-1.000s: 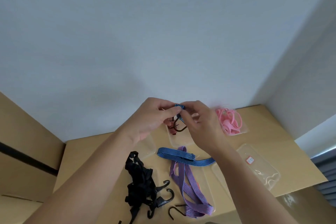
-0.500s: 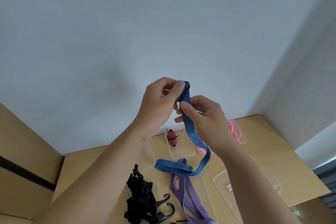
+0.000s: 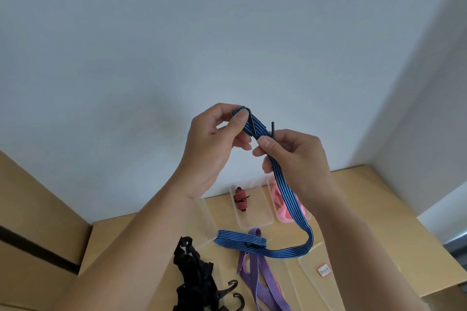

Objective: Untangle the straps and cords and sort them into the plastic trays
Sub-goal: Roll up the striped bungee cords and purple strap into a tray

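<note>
I hold a blue striped strap (image 3: 288, 197) up in front of the wall. My left hand (image 3: 214, 141) pinches its folded top end. Just to the right, my right hand (image 3: 295, 154) pinches the strap beside its black hook (image 3: 272, 129). The strap hangs down and its other end lies folded on the table over a purple striped strap (image 3: 262, 283). A tangle of black straps with hooks (image 3: 199, 283) lies at the lower left. A clear tray (image 3: 255, 219) holds a rolled red striped strap (image 3: 240, 198); another tray (image 3: 307, 214) holds pink cords (image 3: 280, 207).
A tan table (image 3: 364, 209) stands against a white wall. An empty clear tray (image 3: 207, 219) lies partly behind my left forearm. Another clear tray with a small red-edged label (image 3: 324, 271) sits at the right front. Cardboard-coloured panels (image 3: 38, 222) stand at the left.
Both hands rose from just above the trays, lifting the blue strap's end high. The strap now hangs from my hands, and its black hook has come free at the top.
</note>
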A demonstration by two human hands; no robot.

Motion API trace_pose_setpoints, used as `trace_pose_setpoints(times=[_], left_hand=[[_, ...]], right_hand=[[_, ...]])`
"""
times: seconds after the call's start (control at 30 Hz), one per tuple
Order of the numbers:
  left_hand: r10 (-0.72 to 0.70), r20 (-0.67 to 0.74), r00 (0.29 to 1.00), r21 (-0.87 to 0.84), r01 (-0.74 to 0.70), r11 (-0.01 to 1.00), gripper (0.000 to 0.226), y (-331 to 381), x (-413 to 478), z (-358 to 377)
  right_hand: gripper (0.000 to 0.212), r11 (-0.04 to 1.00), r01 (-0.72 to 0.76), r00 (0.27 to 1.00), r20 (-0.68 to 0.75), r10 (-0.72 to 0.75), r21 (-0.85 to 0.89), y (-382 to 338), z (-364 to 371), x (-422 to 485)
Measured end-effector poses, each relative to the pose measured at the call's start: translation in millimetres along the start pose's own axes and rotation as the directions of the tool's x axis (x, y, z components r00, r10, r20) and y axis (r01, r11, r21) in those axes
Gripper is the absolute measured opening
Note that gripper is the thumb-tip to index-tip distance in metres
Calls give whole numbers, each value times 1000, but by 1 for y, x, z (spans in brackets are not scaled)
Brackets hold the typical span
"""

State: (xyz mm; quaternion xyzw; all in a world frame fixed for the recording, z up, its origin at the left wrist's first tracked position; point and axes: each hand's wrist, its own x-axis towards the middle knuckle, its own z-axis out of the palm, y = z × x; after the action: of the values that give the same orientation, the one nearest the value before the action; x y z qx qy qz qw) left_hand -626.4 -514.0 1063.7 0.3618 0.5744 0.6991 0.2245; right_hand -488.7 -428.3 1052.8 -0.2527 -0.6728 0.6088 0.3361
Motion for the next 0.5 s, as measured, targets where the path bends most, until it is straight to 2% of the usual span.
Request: trace_pose_setpoints(times=[0.13, 0.23, 0.33, 0.5], left_hand=[[-30, 49, 998, -60, 33, 998, 13, 4, 1, -2], [-6, 94, 996, 58, 1, 998, 10, 9, 1, -6], [33, 137, 990, 231, -64, 971, 16, 13, 0, -12], [92, 96, 991, 293, -116, 949, 17, 12, 0, -16]], right_hand=[[15, 998, 29, 1000, -3, -29, -53, -3, -3, 5], [15, 987, 56, 998, 13, -54, -150, -5, -5, 7], [15, 971, 77, 997, 24, -73, -227, -9, -6, 9], [19, 970, 19, 998, -48, -32, -242, -12, -2, 12]])
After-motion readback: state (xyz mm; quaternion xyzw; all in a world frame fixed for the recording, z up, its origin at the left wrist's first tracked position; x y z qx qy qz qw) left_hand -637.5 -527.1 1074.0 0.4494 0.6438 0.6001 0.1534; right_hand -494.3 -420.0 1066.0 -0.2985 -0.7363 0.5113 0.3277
